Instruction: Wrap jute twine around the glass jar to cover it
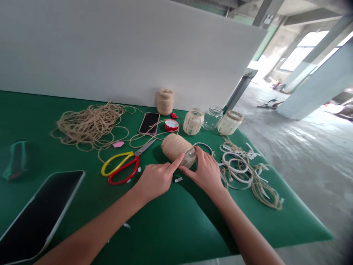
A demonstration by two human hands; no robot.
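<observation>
Black-screened rectangular tablet with a pale edge (44, 213) lies nearest, on the green tabletop (165, 232). Beyond it, the right hand (206, 169) holds, between thumb and fingers, the bare end of a tipped-over glass jar wrapped in brown twine (174, 146), which the left hand (157, 180) touches with its index finger, its curled fingers' grip impossible to tell. Yellow-and-red-handled scissors (136, 153) lie just left, an upright brown twine-covered cylinder (165, 103) farther back.

Glass jar (176, 147), twine-wound except one bare end, sideways near scissors (136, 153)
</observation>
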